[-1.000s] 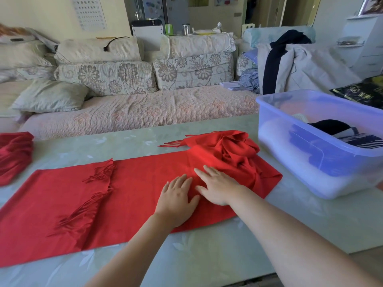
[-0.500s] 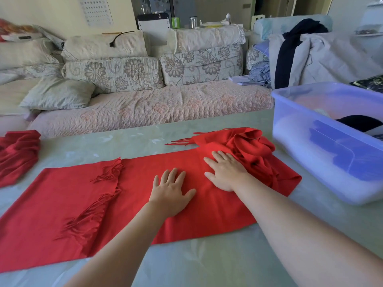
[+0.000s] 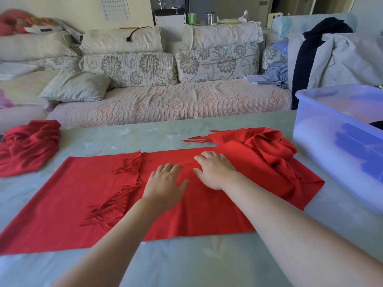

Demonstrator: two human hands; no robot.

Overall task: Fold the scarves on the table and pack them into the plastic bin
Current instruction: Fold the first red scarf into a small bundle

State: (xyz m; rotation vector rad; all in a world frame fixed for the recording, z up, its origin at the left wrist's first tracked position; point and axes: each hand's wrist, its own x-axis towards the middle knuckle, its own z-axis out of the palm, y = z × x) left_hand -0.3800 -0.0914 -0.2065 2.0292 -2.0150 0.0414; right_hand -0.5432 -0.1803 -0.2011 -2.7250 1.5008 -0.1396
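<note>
A long red scarf [image 3: 68, 195] lies spread across the pale green table [image 3: 186, 262], one fringed end folded over near its middle and its right end bunched in a heap [image 3: 267, 146]. Both of my hands lie flat on the cloth with straight fingers: my left hand [image 3: 165, 183] near the scarf's middle, my right hand [image 3: 215, 168] just right of it and close to the bunched end. A second red scarf [image 3: 29, 146] lies crumpled at the table's left edge. The translucent blue plastic bin [image 3: 339, 150] stands at the right with dark folded cloth inside.
Behind the table runs a sofa [image 3: 165, 104] with floral cushions and a loose pillow [image 3: 76, 85]. Coats and clothes [image 3: 331, 59] hang piled at the back right, beyond the bin.
Both hands slid slightly away from me over the scarf while staying flat. The camera turned left, so the bin sits further right and the second scarf shows more.
</note>
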